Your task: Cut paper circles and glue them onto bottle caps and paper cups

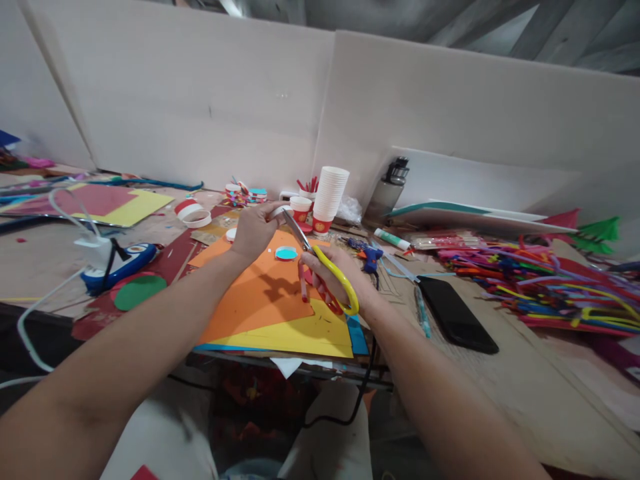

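My left hand (256,230) is closed, pinching a small white paper piece (280,211) that looks like part of a paper cup. Scissors (349,290) with yellow and red handles are in my right hand (335,273), their blades pointing up toward that piece. Whether the blades touch it I cannot tell. Below both hands lies orange paper (250,293) over yellow paper (295,337). A blue-centred white disc (287,253) rests on the orange sheet between my hands. Behind them, a tall stack of white paper cups (332,190) stands beside a red-and-white cup (300,209).
To the right are a black phone (457,315), a pen (423,312), a blue glue gun (371,259), a glue stick (393,239) and a heap of pipe cleaners (545,283). On the left sit a blue power strip (120,267) with cables and a green disc (140,292).
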Motion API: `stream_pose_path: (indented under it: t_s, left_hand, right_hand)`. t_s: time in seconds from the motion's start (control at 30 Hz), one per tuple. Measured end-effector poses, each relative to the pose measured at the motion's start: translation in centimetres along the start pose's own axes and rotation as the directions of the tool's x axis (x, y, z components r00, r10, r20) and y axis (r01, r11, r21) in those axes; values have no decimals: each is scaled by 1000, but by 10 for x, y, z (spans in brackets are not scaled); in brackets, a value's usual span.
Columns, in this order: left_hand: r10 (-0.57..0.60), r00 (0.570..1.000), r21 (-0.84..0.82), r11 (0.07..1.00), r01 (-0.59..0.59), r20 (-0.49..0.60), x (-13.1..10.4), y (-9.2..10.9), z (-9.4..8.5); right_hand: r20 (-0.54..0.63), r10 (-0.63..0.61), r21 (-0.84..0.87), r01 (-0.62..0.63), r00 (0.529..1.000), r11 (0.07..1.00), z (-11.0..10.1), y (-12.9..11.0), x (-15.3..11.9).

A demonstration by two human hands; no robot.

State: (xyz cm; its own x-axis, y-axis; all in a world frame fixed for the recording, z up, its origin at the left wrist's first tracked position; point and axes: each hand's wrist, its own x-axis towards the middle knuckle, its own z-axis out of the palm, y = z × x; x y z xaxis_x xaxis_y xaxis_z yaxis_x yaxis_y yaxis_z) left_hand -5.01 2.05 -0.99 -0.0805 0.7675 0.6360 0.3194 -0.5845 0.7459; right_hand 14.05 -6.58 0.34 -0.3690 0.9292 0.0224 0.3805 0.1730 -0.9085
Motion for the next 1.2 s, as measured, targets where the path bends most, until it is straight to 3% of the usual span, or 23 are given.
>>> stream_pose_path:
  t_s: [0.37,0.97,1.2]
  left_hand:
    - [58,998,183,981,-62,26,-1,-1,0]
    - [27,999,169,985,-31,27,-2,3,1]
    - [13,1000,83,996,-13,7,-1,-1,1]
  right_hand:
    - [-2,-2,-23,2,1000,1000,0,1,0]
    - [-33,28,-51,-30,999,998,4,-4,-1]
    - [-15,15,-39,-16,1000,999,4,-3,0]
